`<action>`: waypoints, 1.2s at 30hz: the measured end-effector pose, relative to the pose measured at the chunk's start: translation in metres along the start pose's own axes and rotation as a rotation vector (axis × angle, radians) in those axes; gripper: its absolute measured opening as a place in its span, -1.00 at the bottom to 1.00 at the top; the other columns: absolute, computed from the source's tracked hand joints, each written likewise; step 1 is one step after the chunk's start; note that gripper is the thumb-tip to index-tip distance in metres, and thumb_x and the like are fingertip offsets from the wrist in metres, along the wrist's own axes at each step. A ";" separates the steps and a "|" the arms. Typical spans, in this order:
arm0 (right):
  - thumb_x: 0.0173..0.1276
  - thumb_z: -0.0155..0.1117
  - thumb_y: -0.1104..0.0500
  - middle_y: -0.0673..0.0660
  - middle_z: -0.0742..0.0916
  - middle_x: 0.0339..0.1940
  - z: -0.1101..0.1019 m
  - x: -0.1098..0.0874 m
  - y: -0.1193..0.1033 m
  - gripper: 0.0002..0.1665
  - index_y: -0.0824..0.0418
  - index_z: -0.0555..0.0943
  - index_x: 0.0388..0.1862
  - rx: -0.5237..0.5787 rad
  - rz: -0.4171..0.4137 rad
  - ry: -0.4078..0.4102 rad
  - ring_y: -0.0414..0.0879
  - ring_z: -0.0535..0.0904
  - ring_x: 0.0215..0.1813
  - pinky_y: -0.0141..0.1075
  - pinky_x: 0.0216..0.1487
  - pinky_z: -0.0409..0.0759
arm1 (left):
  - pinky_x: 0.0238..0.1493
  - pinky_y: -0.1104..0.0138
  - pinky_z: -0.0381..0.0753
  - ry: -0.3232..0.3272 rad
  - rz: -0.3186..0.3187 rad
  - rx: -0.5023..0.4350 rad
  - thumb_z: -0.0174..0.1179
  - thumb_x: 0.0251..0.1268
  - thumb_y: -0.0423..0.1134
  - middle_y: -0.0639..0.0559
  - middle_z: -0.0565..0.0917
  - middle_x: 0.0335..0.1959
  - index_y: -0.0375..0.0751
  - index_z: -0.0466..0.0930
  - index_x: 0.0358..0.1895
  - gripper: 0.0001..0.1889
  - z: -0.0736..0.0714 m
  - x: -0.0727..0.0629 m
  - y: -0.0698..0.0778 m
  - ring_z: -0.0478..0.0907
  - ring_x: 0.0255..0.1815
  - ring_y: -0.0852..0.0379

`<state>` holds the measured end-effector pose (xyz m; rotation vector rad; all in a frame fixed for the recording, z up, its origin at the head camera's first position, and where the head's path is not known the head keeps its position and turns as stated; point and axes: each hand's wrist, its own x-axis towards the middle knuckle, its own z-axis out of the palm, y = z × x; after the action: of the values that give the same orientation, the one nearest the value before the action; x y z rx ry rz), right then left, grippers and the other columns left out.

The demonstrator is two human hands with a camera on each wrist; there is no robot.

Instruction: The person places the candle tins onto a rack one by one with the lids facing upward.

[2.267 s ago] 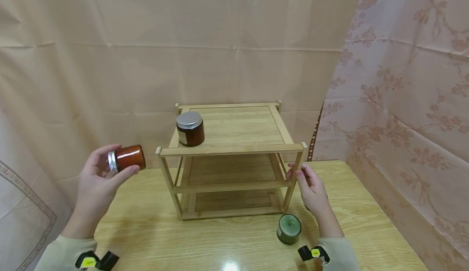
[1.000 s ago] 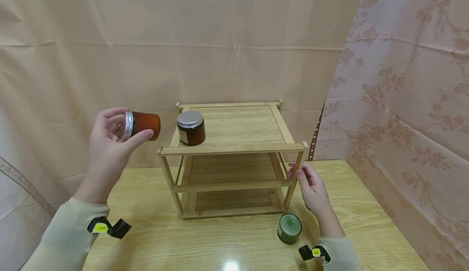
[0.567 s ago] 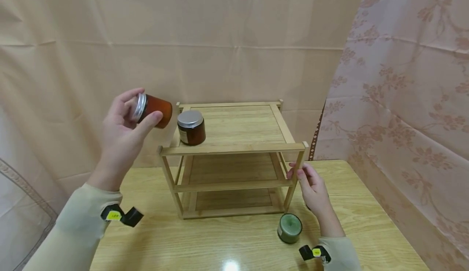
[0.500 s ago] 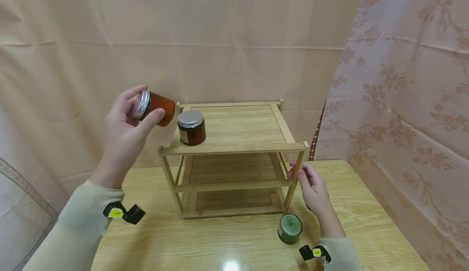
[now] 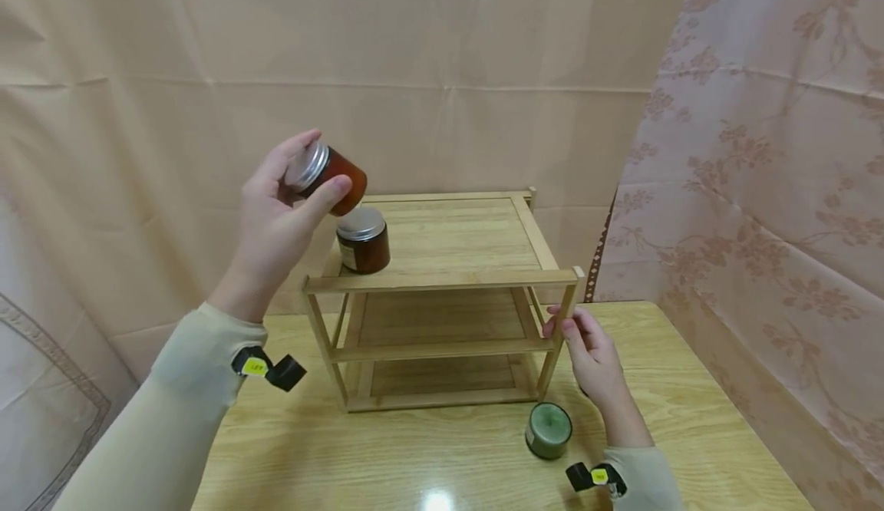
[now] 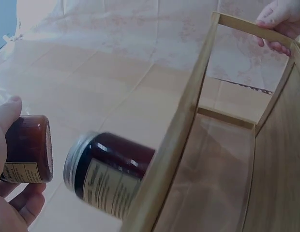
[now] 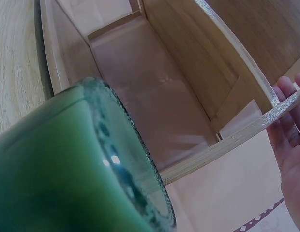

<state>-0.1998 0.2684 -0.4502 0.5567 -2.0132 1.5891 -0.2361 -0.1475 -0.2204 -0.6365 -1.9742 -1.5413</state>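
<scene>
My left hand [image 5: 265,227] grips a small amber glass jar [image 5: 351,179] with a silver lid, thumb on one side and fingers on the other. It is tilted in the air, lid toward the palm, above the left side of a wooden three-tier rack [image 5: 456,239]. Just below it, a larger amber jar [image 5: 366,246] with a silver lid stands upright on the top shelf. In the left wrist view, a gap separates the held jar's base from the larger jar's lid [image 6: 76,162]. My right hand [image 5: 595,357] grips the rack's front right post, thumb in front.
A green candle in a glass jar [image 5: 549,432] stands on the wooden table [image 5: 414,461], before the rack's front right corner; it looms large in the right wrist view. Beige cloth [image 5: 442,51] hangs behind, and floral cloth [image 5: 773,150] at the right.
The left hand has carried the small jar up and to the right, from left of the rack to over its top left, tipping the base downward. The right hand stays on the post.
</scene>
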 end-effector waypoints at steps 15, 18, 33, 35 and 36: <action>0.80 -0.12 0.38 0.21 0.76 -0.19 0.000 0.000 0.000 -0.69 0.51 0.57 0.19 -0.010 -0.002 0.005 -0.23 0.70 -0.03 -0.48 0.10 0.62 | 0.02 0.31 0.66 -0.131 0.025 0.106 0.57 0.39 -0.12 -0.04 0.64 0.31 0.05 0.55 0.54 -0.31 0.032 0.018 0.014 0.62 0.06 0.02; 0.80 -0.12 0.38 0.21 0.76 -0.19 0.001 0.000 0.000 -0.69 0.50 0.57 0.19 -0.010 -0.004 0.004 -0.24 0.70 -0.03 -0.48 0.10 0.62 | 0.00 0.29 0.65 -0.159 0.001 0.143 0.60 0.35 -0.06 -0.04 0.66 0.27 0.08 0.54 0.54 -0.28 0.036 0.019 0.016 0.65 0.01 0.02; 0.80 -0.12 0.40 0.18 0.76 -0.18 0.000 -0.001 0.002 -0.69 0.52 0.56 0.22 0.003 -0.004 0.000 -0.22 0.70 -0.01 -0.46 0.12 0.59 | 0.07 0.00 0.59 -0.265 -0.027 0.274 0.69 0.18 0.08 -0.05 0.74 0.04 0.04 0.49 0.26 -0.30 0.052 0.023 0.011 0.68 0.00 -0.01; 0.80 -0.12 0.39 0.19 0.76 -0.18 -0.001 -0.001 0.003 -0.68 0.52 0.56 0.22 0.003 -0.007 -0.003 -0.21 0.70 -0.01 -0.46 0.12 0.59 | 0.07 -0.01 0.61 -0.289 -0.033 0.296 0.69 0.17 0.11 -0.05 0.74 0.02 0.05 0.49 0.26 -0.30 0.053 0.023 0.010 0.68 0.01 -0.02; 0.80 -0.12 0.39 0.20 0.76 -0.18 -0.001 -0.001 0.003 -0.68 0.53 0.56 0.22 0.005 -0.007 -0.004 -0.21 0.70 -0.01 -0.46 0.12 0.59 | 0.06 -0.01 0.62 -0.300 -0.032 0.305 0.69 0.16 0.12 -0.05 0.75 0.01 0.04 0.49 0.26 -0.29 0.054 0.023 0.010 0.68 0.01 -0.03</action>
<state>-0.2008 0.2697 -0.4532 0.5690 -2.0089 1.5904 -0.2537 -0.0921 -0.2084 -0.7424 -2.3916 -1.1771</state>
